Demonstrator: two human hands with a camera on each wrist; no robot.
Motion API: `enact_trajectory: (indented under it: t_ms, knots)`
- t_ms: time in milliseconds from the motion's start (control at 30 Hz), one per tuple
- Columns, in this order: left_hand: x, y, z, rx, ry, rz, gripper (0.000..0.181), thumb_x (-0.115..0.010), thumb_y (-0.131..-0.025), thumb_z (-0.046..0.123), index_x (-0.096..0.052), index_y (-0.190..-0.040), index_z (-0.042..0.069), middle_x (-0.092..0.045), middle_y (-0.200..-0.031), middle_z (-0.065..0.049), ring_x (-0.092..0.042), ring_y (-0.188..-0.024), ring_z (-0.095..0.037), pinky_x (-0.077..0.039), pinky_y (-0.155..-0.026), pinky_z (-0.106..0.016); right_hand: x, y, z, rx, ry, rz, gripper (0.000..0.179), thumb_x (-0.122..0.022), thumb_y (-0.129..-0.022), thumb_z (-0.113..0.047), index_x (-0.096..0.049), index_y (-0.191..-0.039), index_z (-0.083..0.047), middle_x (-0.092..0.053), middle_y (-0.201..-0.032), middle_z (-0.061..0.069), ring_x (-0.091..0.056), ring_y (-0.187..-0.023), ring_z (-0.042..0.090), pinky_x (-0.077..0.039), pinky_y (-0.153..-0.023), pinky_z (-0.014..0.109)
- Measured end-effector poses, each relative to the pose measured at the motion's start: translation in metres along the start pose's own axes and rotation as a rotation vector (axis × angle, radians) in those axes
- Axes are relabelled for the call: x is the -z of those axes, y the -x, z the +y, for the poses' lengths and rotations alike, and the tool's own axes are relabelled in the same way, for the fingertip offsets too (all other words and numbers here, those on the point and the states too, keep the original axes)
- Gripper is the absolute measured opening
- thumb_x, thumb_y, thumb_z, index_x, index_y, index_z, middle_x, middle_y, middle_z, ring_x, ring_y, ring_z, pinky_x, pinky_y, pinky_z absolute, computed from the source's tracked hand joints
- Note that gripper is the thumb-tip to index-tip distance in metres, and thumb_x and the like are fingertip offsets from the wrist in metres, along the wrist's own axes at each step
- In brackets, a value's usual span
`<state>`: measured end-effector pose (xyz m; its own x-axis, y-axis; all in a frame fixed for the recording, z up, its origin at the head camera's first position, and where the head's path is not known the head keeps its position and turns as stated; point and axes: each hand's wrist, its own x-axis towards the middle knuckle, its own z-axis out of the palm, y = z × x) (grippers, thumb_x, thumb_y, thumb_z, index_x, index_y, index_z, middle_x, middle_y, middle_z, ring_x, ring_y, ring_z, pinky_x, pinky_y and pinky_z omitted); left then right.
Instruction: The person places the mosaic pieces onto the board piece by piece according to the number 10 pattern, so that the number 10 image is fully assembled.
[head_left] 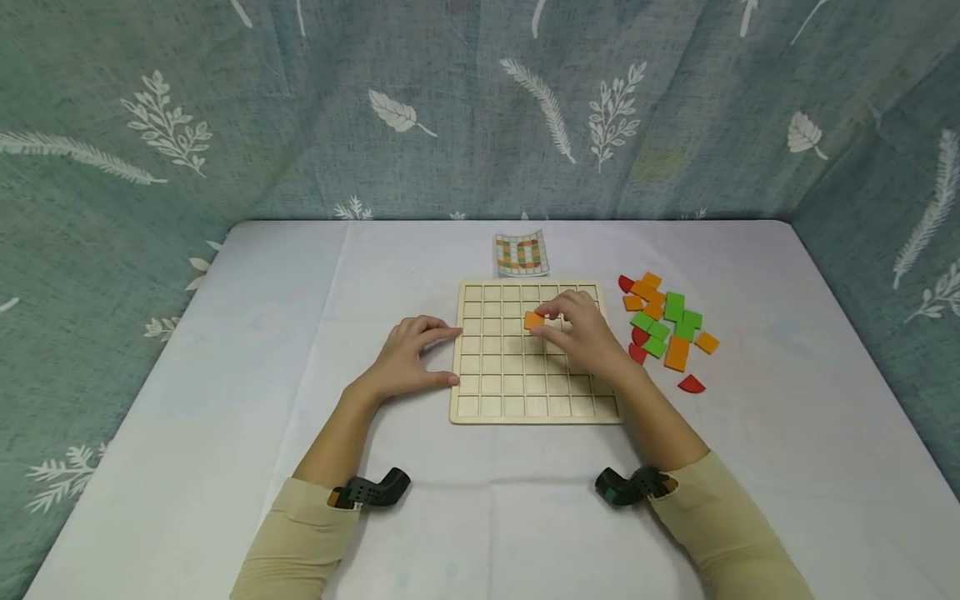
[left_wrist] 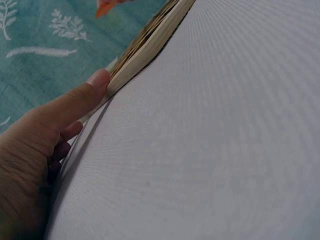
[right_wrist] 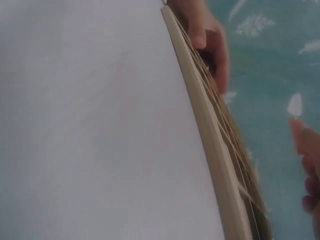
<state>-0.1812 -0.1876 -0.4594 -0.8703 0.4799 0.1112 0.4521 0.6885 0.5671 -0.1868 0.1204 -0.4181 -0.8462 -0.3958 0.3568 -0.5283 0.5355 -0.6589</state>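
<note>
Board (head_left: 513, 365), pale gridded wood, lies flat on the tabletop (head_left: 202, 400), rows running left to right. The left hand (head_left: 405, 358), thumb and fingers apart, touches its left edge; over it, a tile (head_left: 533, 321) (orange, flat, square) is pinched by the right hand (head_left: 581, 333); rightward lie green, orange and red pieces (head_left: 658, 330).

Soft, even light in the head view.
A faint shadow crosses the wooden grid board (head_left: 491, 385); right wrist view is hazy, left shows moiré on white tablecloth (left_wrist: 215, 125).
</note>
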Motion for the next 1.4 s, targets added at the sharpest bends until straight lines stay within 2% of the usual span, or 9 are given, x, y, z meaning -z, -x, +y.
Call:
enact_trajectory:
  t_ms: [167,400,500,700,900,1000,1200,1400]
  knots:
    - [0.002,0.001,0.000,0.005,-0.004,0.003,0.072,-0.080,-0.069,0.044,-0.056,-0.133,0.020,-0.049,-0.126,-0.004,-0.038,-0.121,-0.025,-0.027,-0.100,-0.047,-0.011,-0.016,-0.009,-0.036,0.040,-0.041,0.029,-0.073,-0.083,-0.022,-0.068,-0.105,-0.004,-0.057,-0.093,0.008,-0.046,-0.092,0.026,-0.039,-0.076,0.035]
    - [0.003,0.000,0.001,0.008,0.011,-0.001,0.072,-0.080,-0.069,0.045,-0.057,-0.132,0.021,-0.049,-0.126,-0.003,-0.038,-0.121,-0.024,-0.027,-0.100,-0.046,-0.027,-0.034,-0.021,-0.020,0.099,-0.080,0.032,-0.072,-0.083,-0.026,-0.068,-0.106,-0.004,-0.058,-0.093,0.008,-0.048,-0.092,0.025,-0.041,-0.077,0.035]
    - [0.001,0.000,0.002,0.013,0.015,0.000,0.072,-0.080,-0.068,0.046,-0.057,-0.132,0.021,-0.049,-0.126,-0.003,-0.039,-0.118,-0.024,-0.029,-0.098,-0.045,-0.034,-0.042,-0.023,-0.050,0.110,-0.116,0.033,-0.070,-0.085,-0.029,-0.068,-0.108,-0.005,-0.058,-0.095,0.008,-0.050,-0.095,0.025,-0.043,-0.080,0.036]
    - [0.000,0.000,0.001,0.005,0.013,0.013,0.071,-0.081,-0.067,0.044,-0.058,-0.131,0.021,-0.050,-0.124,-0.002,-0.040,-0.116,-0.024,-0.030,-0.096,-0.044,-0.049,-0.058,-0.020,-0.144,0.095,-0.194,0.035,-0.068,-0.087,-0.032,-0.067,-0.111,-0.007,-0.059,-0.098,0.007,-0.050,-0.100,0.023,-0.044,-0.083,0.036]
    - [0.001,0.000,0.002,-0.006,0.017,0.016,0.071,-0.081,-0.068,0.043,-0.058,-0.131,0.020,-0.050,-0.123,-0.003,-0.041,-0.114,-0.024,-0.030,-0.095,-0.043,-0.059,-0.069,-0.011,-0.181,0.018,-0.222,0.034,-0.068,-0.088,-0.028,-0.067,-0.112,-0.005,-0.062,-0.104,0.009,-0.055,-0.096,0.022,-0.046,-0.083,0.034]
    - [0.000,0.000,0.002,-0.005,0.018,0.014,0.071,-0.081,-0.068,0.043,-0.058,-0.131,0.020,-0.050,-0.123,-0.003,-0.041,-0.113,-0.024,-0.030,-0.095,-0.043,-0.065,-0.072,-0.006,-0.190,0.030,-0.238,0.035,-0.068,-0.088,-0.030,-0.067,-0.112,-0.005,-0.063,-0.104,0.008,-0.056,-0.094,0.020,-0.047,-0.082,0.032]
    - [0.000,0.000,0.002,-0.005,0.020,0.021,0.071,-0.082,-0.068,0.043,-0.059,-0.130,0.019,-0.051,-0.123,-0.004,-0.041,-0.113,-0.024,-0.030,-0.095,-0.044,-0.072,-0.076,-0.002,-0.162,0.085,-0.223,0.035,-0.068,-0.087,-0.032,-0.069,-0.113,-0.008,-0.064,-0.104,0.005,-0.057,-0.094,0.019,-0.047,-0.081,0.030]
    - [0.001,-0.002,0.002,0.004,0.019,0.012,0.071,-0.082,-0.068,0.043,-0.058,-0.131,0.020,-0.050,-0.124,-0.003,-0.041,-0.115,-0.024,-0.029,-0.097,-0.044,-0.075,-0.078,0.001,-0.205,0.053,-0.182,0.033,-0.069,-0.086,-0.032,-0.071,-0.112,-0.012,-0.066,-0.102,0.004,-0.057,-0.091,0.018,-0.047,-0.078,0.029]
